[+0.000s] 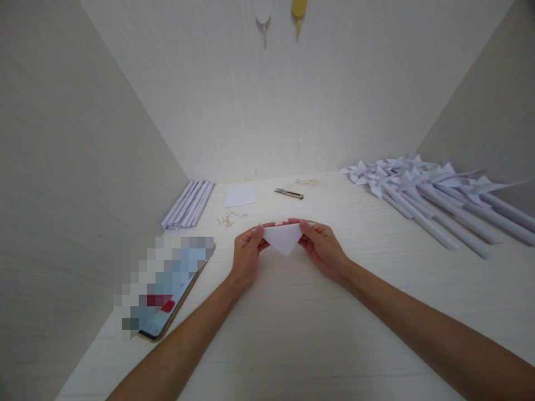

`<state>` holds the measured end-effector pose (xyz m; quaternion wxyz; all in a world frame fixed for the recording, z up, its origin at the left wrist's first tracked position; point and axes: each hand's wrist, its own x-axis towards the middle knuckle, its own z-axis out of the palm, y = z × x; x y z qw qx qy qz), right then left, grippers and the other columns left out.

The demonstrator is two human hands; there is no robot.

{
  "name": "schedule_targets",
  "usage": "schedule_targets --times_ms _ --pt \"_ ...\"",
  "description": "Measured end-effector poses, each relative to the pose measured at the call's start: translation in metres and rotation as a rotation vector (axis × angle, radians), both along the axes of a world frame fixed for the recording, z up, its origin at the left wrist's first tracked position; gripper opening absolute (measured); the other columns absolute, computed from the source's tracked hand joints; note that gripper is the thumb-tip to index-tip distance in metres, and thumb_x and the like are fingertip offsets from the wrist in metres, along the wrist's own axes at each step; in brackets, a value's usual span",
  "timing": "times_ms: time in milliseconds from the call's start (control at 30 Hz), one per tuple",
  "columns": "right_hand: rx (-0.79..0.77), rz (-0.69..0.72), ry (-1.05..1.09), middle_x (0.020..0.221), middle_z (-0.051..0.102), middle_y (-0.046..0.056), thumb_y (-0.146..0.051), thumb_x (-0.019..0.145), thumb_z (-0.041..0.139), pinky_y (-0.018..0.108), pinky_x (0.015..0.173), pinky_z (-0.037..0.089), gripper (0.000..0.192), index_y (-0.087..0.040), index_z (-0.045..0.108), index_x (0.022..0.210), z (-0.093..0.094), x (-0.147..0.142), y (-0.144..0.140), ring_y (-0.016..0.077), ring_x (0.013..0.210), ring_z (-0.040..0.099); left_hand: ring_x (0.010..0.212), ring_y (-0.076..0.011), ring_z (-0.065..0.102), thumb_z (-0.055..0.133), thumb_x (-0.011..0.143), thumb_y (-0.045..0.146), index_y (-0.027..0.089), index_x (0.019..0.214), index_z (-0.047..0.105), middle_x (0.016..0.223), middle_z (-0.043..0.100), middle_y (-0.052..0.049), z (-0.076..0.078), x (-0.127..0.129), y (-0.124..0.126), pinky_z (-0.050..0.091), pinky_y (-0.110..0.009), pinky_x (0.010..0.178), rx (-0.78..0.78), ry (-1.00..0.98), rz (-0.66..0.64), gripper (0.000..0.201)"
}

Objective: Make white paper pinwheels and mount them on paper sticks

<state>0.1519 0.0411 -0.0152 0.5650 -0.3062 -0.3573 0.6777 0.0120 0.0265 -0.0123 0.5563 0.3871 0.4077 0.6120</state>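
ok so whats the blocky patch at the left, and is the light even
Head view: the blocky patch is pixelation over the tilted phone screen; light is brightest mid-desk around the folded white paper triangle held by left hand and right hand; wide-angle lens splays the side walls.

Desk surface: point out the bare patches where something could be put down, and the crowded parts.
Bare desk lies between the forearms, below the folded paper held by the left hand and right hand. Another free patch lies between the cutter and the pinwheels. Crowded: pinwheels far right, rolled paper sticks and phone left.
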Motion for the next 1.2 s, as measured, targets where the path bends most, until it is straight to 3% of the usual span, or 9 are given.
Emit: schedule_targets --times_ms 233,400,633,767,1200 --pt "-0.024 -0.033 -0.018 0.070 0.067 0.005 -0.040 0.059 0.067 0.031 0.075 0.043 0.025 -0.017 0.069 0.068 -0.0014 0.0010 -0.0003 0.0147 0.072 0.059 0.068 -0.0172 0.062 0.062 0.061 0.044 0.012 0.072 0.066 0.069 0.068 -0.008 0.0014 -0.0023 0.0055 0.045 -0.031 0.069 -0.036 0.031 -0.036 0.034" --pt "-0.005 -0.051 -0.042 0.067 0.066 0.003 -0.041 0.059 0.067 0.030 0.072 0.044 0.024 -0.018 0.069 0.068 -0.0030 -0.0001 -0.0009 0.0133 0.068 0.057 0.060 -0.0167 0.061 0.063 0.059 0.045 0.012 0.066 0.065 0.061 0.066 -0.006 -0.0017 -0.0025 0.0076 0.046 -0.029 0.061 -0.026 0.072 0.010 0.034" --pt "0.104 -0.173 -0.173 0.066 0.066 0.003 -0.037 0.061 0.066 0.030 0.066 0.046 0.019 -0.018 0.070 0.067 -0.0063 0.0016 -0.0013 0.0127 0.063 0.056 0.055 -0.0123 0.058 0.060 0.064 0.042 0.013 0.064 0.066 0.059 0.064 -0.003 -0.0032 -0.0030 0.0050 0.048 -0.026 0.058 0.049 0.163 0.056 0.030" --pt "0.065 -0.254 -0.241 0.067 0.067 0.003 -0.033 0.059 0.068 0.029 0.062 0.046 0.017 -0.018 0.070 0.068 -0.0067 0.0029 -0.0004 0.0125 0.062 0.056 0.059 -0.0120 0.057 0.064 0.062 0.035 0.014 0.061 0.067 0.063 0.066 -0.002 -0.0028 -0.0024 0.0039 0.048 -0.025 0.059 0.039 0.237 0.041 0.021" --pt "0.074 -0.242 -0.370 0.059 0.068 0.003 -0.027 0.053 0.070 0.025 0.053 0.045 0.017 -0.016 0.070 0.065 -0.0002 0.0023 -0.0052 0.0118 0.052 0.057 0.057 -0.0113 0.056 0.069 0.055 0.031 0.014 0.068 0.069 0.063 0.067 -0.003 -0.0011 0.0017 0.0003 0.044 -0.023 0.057 -0.037 0.259 0.083 0.021"
